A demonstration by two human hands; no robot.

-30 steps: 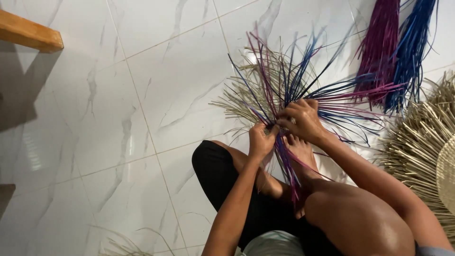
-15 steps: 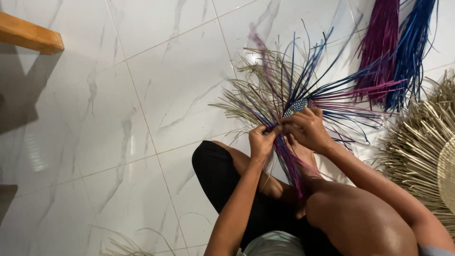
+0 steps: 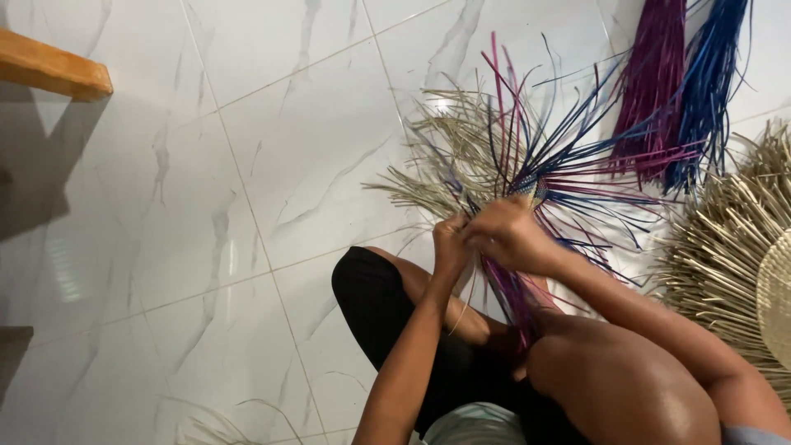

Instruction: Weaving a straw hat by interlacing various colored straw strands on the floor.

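A half-woven piece of straw (image 3: 527, 156) fans out over the floor in front of my knees, with tan, blue and magenta strands pointing away from a small woven centre. My left hand (image 3: 449, 243) pinches strands at its near edge. My right hand (image 3: 511, 235) is closed on strands right beside it, touching the left. Magenta strands run down between my legs.
Bundles of magenta straw (image 3: 651, 74) and blue straw (image 3: 713, 82) lie at the top right. A round tan woven mat (image 3: 733, 247) with a loose fringe lies at the right. A wooden edge (image 3: 53, 70) juts in at top left over white marble tiles (image 3: 206, 231).
My right hand has moved left and down to meet my left hand. The fan of strands has shifted and spread a little.
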